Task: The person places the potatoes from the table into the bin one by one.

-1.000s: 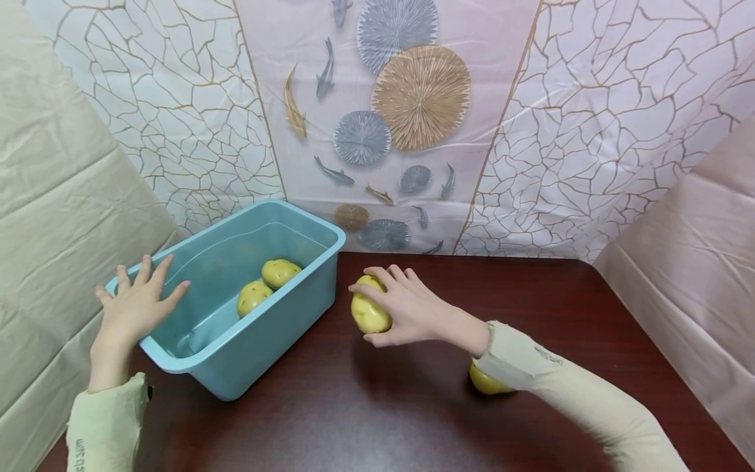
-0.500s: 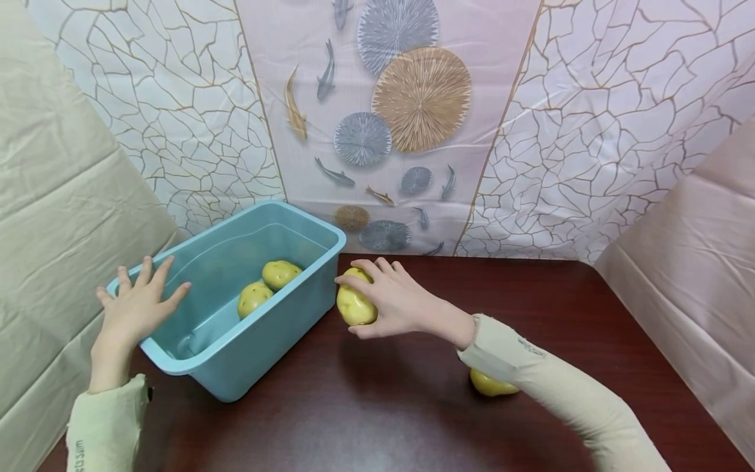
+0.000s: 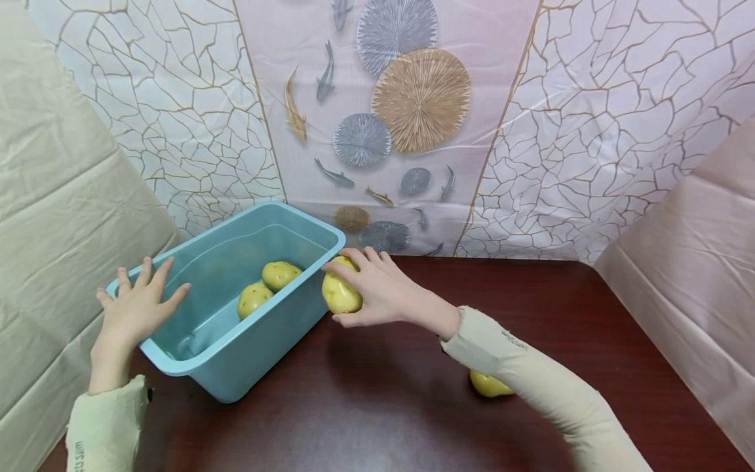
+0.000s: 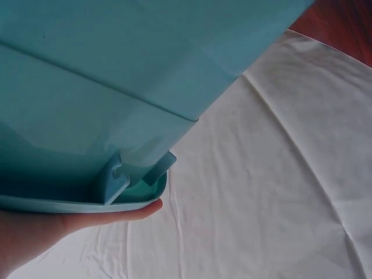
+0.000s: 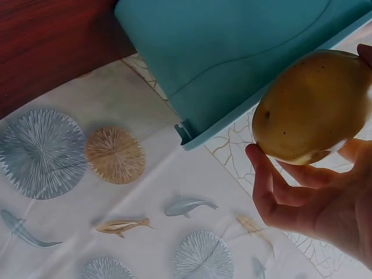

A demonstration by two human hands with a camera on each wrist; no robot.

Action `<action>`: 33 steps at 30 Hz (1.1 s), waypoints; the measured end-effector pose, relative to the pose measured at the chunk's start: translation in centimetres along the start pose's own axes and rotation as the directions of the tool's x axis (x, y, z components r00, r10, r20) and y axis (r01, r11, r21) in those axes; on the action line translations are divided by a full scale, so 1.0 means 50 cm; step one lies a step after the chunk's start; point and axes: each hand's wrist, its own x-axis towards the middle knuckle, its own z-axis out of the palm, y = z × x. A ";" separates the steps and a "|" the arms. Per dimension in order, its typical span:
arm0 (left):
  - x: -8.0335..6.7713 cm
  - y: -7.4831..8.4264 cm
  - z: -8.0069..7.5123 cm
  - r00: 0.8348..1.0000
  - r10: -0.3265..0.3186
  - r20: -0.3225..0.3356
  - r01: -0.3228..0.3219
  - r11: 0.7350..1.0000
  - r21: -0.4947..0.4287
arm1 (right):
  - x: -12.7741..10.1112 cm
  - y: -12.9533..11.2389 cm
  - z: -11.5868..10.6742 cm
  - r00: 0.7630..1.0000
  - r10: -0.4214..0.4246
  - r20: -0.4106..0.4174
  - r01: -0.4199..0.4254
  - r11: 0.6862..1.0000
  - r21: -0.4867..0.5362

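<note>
My right hand grips a yellow potato just above the table, right beside the near-right wall of a light blue plastic tub. In the right wrist view the potato sits in my curled fingers next to the tub's rim. Two more potatoes lie inside the tub. My left hand rests with spread straight fingers on the tub's left rim; in the left wrist view a finger lies under the rim.
A further potato lies on the dark red table, partly hidden behind my right sleeve. Patterned cloth hangs behind the table, and beige sheets flank it left and right.
My right hand has carried the potato left and slightly up, from mid-table to the tub's right wall. The left hand and the tub have not moved.
</note>
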 end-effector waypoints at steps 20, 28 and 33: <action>0.000 0.000 0.001 1.000 -0.005 -0.008 0.005 1.000 -0.005 | 0.066 -0.013 -0.007 0.999 0.038 0.031 -0.038 0.999 -0.009; 0.003 -0.002 0.002 1.000 0.006 -0.003 -0.006 1.000 -0.009 | 0.083 -0.019 -0.011 0.998 0.039 0.049 -0.040 0.999 0.006; 0.002 -0.003 0.001 1.000 0.007 -0.002 -0.007 1.000 -0.009 | 0.096 -0.026 -0.014 0.997 0.047 0.066 -0.047 0.999 -0.005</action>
